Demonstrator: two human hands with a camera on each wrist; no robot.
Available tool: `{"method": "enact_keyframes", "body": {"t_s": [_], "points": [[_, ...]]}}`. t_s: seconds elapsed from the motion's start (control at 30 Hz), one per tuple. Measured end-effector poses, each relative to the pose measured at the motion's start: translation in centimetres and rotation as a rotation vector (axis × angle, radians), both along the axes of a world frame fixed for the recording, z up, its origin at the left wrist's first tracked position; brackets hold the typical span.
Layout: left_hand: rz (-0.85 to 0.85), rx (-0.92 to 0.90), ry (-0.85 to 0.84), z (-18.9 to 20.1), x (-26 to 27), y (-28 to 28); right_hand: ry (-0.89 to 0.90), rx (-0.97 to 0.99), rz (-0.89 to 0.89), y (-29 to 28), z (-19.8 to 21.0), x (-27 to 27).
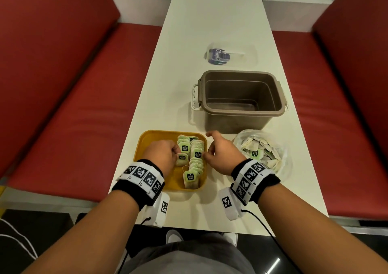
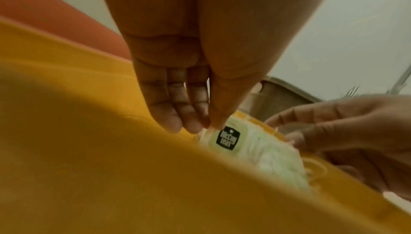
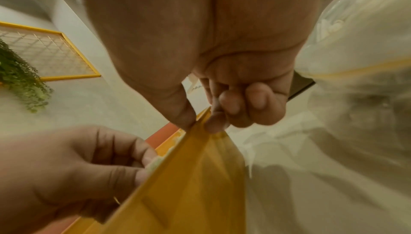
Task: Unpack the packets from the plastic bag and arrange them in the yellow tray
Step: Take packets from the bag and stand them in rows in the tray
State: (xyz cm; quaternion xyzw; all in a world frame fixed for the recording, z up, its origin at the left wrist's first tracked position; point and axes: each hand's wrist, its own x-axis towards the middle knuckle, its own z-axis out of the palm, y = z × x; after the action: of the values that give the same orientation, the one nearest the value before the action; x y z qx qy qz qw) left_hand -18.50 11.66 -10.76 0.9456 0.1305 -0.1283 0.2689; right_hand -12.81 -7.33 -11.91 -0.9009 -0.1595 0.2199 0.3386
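Both hands at yellow tray (image 1: 147, 145), near table edge.
Left hand (image 1: 160, 155) pinches a packet (image 1: 181, 159) inside; right hand (image 1: 220, 151) pinches the tray's right rim. Plastic bag (image 1: 275, 147) just right, packets within.

The packets (image 1: 184, 148) in the tray (image 1: 147, 141) bear black labels reading "McCoy teas"; a lid (image 1: 217, 56) reads "Clayre", unclear.

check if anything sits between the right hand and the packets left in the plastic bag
Nothing visible does. The right hand is at the yellow tray's right rim, and only bare table lies between it and the open plastic bag of packets. The brown bin stands farther back, off that path.
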Motion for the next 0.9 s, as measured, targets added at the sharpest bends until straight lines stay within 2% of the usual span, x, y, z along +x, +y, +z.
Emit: {"method": "enact_keyframes", "body": {"t_s": [0.2, 0.37, 0.63, 0.9], "points": [[0.120, -0.107, -0.026, -3.3, -0.4, -0.9, 0.034, 0.004, 0.002, 0.2, -0.4, -0.3], [0.191, -0.031, 0.075, -4.5, 0.2, -1.0, 0.041, 0.025, 0.007, 0.2, -0.3, -0.4], [0.185, 0.069, 0.203, -4.3, 2.1, -1.7, 0.048, 0.031, 0.014, 0.1, -0.5, -0.4], [0.279, 0.028, 0.131, -4.3, 2.4, -2.3, 0.056, 0.034, 0.039, -0.2, -0.6, -0.3]]}}
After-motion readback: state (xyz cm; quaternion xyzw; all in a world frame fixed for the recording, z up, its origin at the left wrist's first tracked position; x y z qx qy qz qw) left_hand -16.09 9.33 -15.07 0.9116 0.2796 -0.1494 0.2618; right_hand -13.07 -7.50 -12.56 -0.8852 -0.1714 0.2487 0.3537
